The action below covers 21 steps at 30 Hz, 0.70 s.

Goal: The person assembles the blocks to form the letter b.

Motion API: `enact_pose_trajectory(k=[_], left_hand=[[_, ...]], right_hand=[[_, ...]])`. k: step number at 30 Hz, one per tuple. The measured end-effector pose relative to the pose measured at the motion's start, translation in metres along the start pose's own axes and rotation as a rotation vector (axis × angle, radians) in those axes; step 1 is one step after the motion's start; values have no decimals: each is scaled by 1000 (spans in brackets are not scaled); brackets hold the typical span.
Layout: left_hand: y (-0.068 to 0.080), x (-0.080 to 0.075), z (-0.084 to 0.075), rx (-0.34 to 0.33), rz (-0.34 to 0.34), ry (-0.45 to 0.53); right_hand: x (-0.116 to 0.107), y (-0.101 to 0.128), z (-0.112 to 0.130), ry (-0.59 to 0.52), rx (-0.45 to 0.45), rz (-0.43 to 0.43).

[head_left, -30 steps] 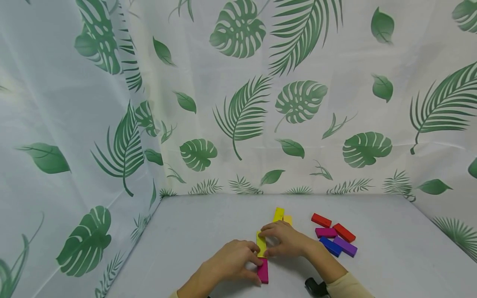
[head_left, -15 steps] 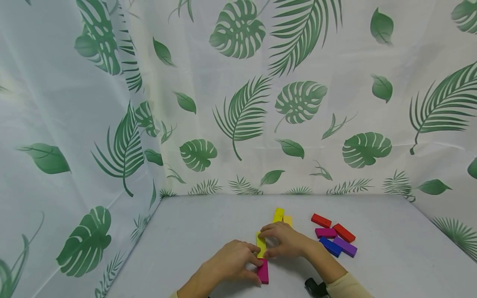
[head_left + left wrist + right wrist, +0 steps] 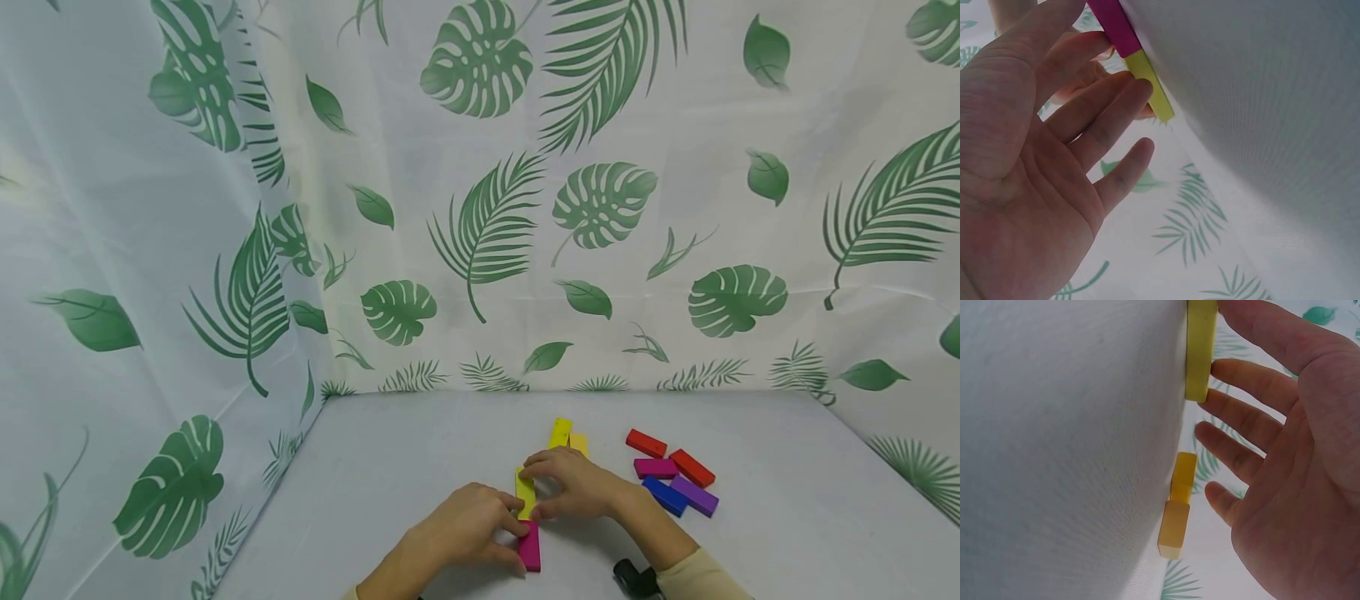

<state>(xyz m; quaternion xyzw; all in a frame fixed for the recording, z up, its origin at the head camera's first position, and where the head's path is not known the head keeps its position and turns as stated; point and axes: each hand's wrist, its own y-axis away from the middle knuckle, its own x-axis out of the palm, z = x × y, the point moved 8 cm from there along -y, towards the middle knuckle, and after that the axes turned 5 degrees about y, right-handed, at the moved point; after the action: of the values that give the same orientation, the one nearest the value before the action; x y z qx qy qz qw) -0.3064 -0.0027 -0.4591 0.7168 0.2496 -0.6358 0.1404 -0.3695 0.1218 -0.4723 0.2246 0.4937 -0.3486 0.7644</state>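
Note:
A magenta block [image 3: 530, 546] and a yellow block [image 3: 526, 492] lie end to end in a line on the table. My left hand [image 3: 472, 521] holds the magenta block, its thumb at the near end and its index fingertip near the seam; other fingers reach the side of the yellow block [image 3: 1161, 103]. From the right, my right hand [image 3: 577, 485] pinches the yellow block, thumb by its near end, fingertips at its far end. In the right wrist view, the ring and little fingers stand apart from the yellow block [image 3: 1200, 350].
Beyond the hands lie another yellow block [image 3: 560, 432] and a light orange block [image 3: 579, 442]. At right is a loose group: two red blocks [image 3: 692, 468], a magenta, a blue [image 3: 665, 497] and a purple block [image 3: 695, 497]. A black object [image 3: 636, 577] sits beside the right sleeve.

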Motion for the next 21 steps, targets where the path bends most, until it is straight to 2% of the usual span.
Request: enact_pose_trajectory(k=[17, 21], left_hand=[[1, -3, -3, -7, 3, -4], [2, -4, -4, 17, -12, -35]], right_hand=[[-1, 0, 1, 10, 2, 8], [-2, 0, 1, 15, -12, -4]])
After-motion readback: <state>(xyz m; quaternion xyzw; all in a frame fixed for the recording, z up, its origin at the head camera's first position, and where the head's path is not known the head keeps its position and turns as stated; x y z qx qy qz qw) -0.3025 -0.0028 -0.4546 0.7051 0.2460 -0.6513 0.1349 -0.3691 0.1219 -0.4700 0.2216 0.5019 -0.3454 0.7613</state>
